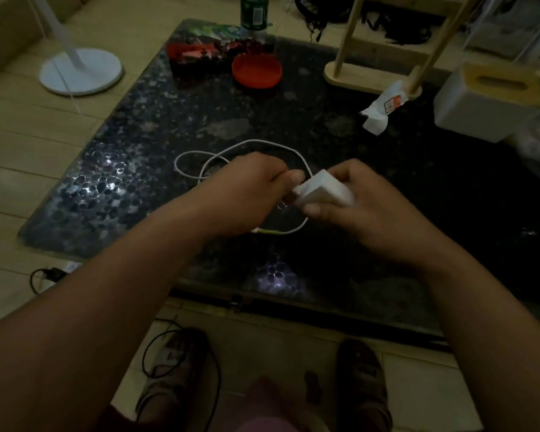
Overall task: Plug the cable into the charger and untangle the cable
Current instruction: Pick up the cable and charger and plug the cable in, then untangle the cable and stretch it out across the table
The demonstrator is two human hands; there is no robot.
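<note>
My right hand (365,210) holds a white charger block (323,190) just above the dark glass table (156,145). My left hand (247,191) is closed on the white cable's plug end, pressed against the charger's left face. The plug itself is hidden by my fingers. The rest of the white cable (256,145) lies in overlapping loops on the table behind and under my hands, with one arc (281,230) showing below them.
A red lid (257,71), a red packet (197,56) and a green bottle (254,10) sit at the back. A wooden stand (384,57), crumpled paper (384,109) and a white tissue box (487,101) are at the right. A white lamp base (81,71) stands on the floor.
</note>
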